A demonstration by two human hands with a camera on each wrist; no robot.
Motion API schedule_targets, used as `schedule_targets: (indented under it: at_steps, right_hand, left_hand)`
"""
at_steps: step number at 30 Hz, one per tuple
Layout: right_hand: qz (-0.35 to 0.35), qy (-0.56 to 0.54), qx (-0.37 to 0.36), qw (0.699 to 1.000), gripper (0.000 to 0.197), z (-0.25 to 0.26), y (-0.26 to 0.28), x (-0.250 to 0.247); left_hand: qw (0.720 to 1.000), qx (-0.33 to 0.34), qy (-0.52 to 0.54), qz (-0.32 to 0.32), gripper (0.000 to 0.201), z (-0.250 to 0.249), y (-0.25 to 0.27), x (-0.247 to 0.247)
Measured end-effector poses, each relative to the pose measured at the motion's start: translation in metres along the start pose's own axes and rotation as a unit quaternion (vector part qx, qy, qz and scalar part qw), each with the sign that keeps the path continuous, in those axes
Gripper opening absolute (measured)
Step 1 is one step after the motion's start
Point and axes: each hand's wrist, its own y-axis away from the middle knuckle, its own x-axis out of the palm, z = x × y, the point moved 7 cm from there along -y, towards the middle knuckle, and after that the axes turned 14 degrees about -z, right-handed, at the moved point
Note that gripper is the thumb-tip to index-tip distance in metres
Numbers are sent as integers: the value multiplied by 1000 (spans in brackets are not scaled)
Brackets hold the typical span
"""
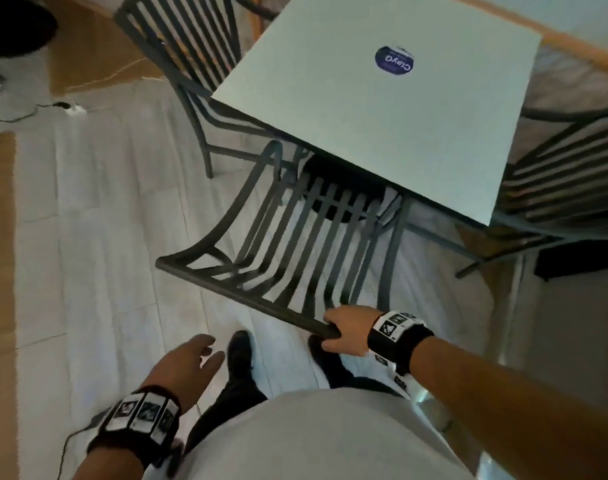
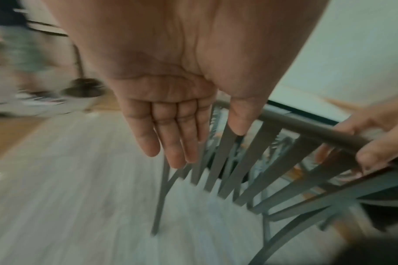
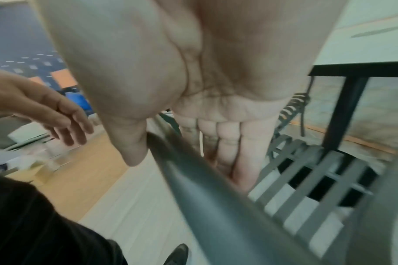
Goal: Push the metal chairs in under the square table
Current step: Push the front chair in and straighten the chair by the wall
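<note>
The square pale table (image 1: 382, 116) stands ahead with a round blue sticker on top. The nearest metal chair (image 1: 295, 237), dark with a slatted back, faces it, and the front of its seat is hidden under the table edge. My right hand (image 1: 344, 329) grips the right end of the chair's top rail (image 1: 243, 292), fingers over the far side and thumb on the near side, as the right wrist view shows at the rail (image 3: 204, 188). My left hand (image 1: 191, 358) hangs free to the left of the rail, fingers straight (image 2: 170, 139), holding nothing.
A second metal chair (image 1: 178, 53) stands at the table's left side and a third (image 1: 565, 174) at its right. A cable and plug (image 1: 67, 107) lie on the pale floor at left. My shoes (image 1: 240, 351) are just behind the near chair. The table's black round base (image 1: 340, 188) sits underneath.
</note>
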Motion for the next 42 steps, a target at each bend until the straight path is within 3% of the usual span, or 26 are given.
schedule_targets:
  at_steps: [5,10,13,16,20,25,30,38,42]
  right_hand:
    - [-34,-69,127,989,51,-2,7,7]
    - [-113,-149,228,956,74,-6,21,11]
    - [-180,-199,301,915,57,-20,35,5]
    - [-261,-182,385,866,48,-53,54,3]
    - [-204,-194,470,836,46,-71,68,27]
    - [-226,-221,474,822,25,-71,58,46]
    - [-137,-155,490,847,32,-66,64,49]
    - [-70,8,342,937,31,-30,42,55]
    - [-66,22,306,949,27,-3,24,68]
  left_hand:
    - [986,162,-41,22,48,-42,-57,-58]
    - [967,236,-81,52,40,-72,-90,-95]
    - [952,285,-105,42,44,-77,-109,-103]
    - [915,358,-183,22,52,-78,-125,-105]
    - [887,341,-308,50,84,-48,-147,-85]
    - [894,322,-301,78,49,-39,-162,-82]
    - [890,309,-319,101,49,-38,-171,-77]
    - [914,266,-302,39,45,-20,-192,-100]
    - [926,226,-302,8,41,-11,-208,-117]
